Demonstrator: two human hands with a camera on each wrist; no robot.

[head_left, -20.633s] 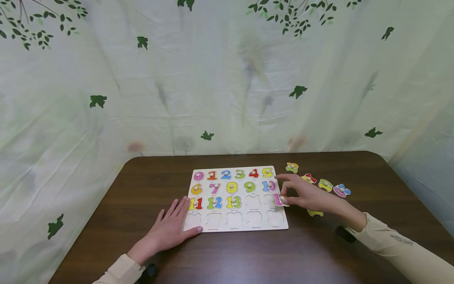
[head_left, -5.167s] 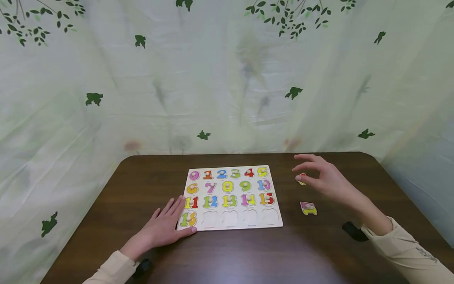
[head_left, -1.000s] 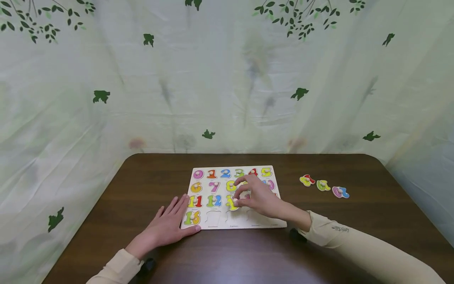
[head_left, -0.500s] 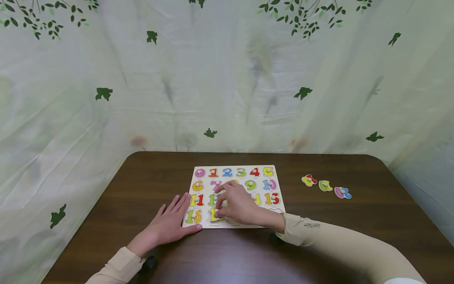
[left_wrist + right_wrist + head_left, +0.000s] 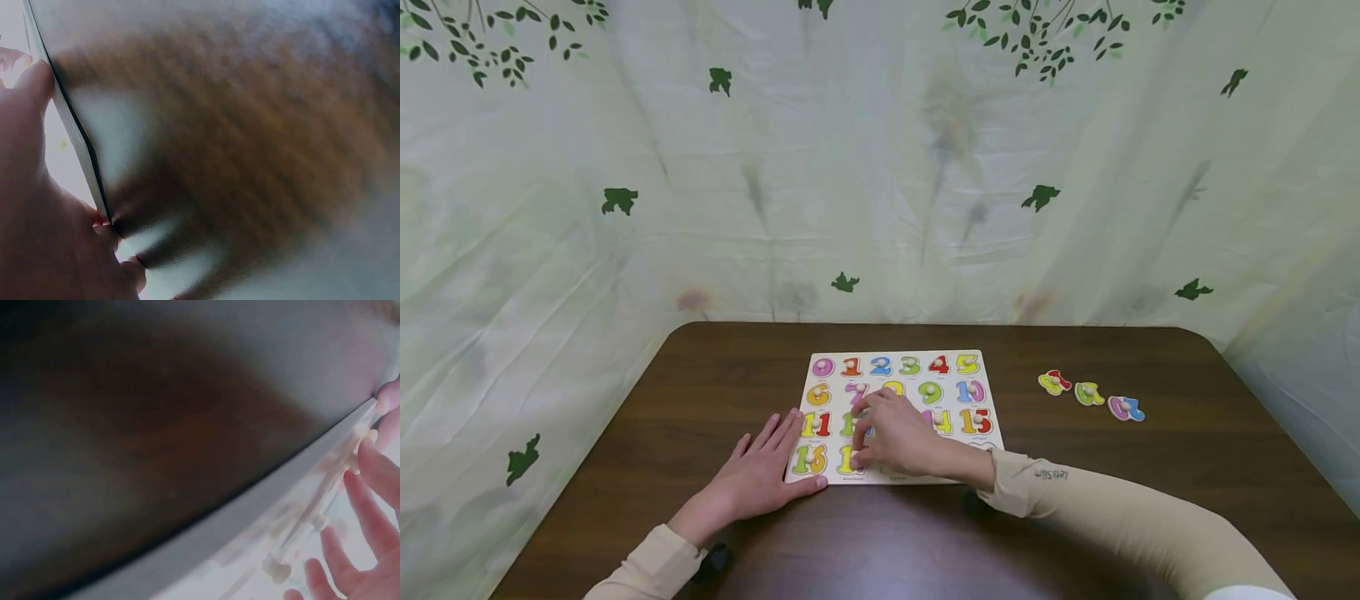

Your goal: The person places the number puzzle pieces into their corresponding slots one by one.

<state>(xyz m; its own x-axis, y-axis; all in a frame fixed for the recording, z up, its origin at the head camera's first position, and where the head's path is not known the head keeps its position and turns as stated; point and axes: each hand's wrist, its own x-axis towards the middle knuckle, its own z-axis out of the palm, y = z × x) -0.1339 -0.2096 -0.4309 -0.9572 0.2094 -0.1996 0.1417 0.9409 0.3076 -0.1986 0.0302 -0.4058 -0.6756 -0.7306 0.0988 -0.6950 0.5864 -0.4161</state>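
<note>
On the table lies a white number puzzle board (image 5: 951, 392) with coloured knobbed number pieces in its rows. My left hand (image 5: 756, 479) rests flat at the board's lower left corner, fingers spread along the left side and thumb on the front edge. Over the bottom row, my right hand (image 5: 898, 437) pinches a number piece (image 5: 846, 460) beside the green and orange 16 (image 5: 809, 458). A yellow 1 shows on that piece; the fingers cover the remainder. In the right wrist view, thumb and index finger meet at a small knob (image 5: 353, 464).
Three loose number pieces lie in a slanting line right of the board: one yellow and red (image 5: 1055, 382), one green and yellow (image 5: 1088, 393), one purple and blue (image 5: 1125, 408). The brown table (image 5: 730, 358) ends at a leaf-patterned curtain (image 5: 880, 208).
Over the last second my right hand carried the yellow-edged piece left and toward me, down to the bottom row beside 16. Earlier, 14, 15 and 16 came onto the board. My left hand stayed.
</note>
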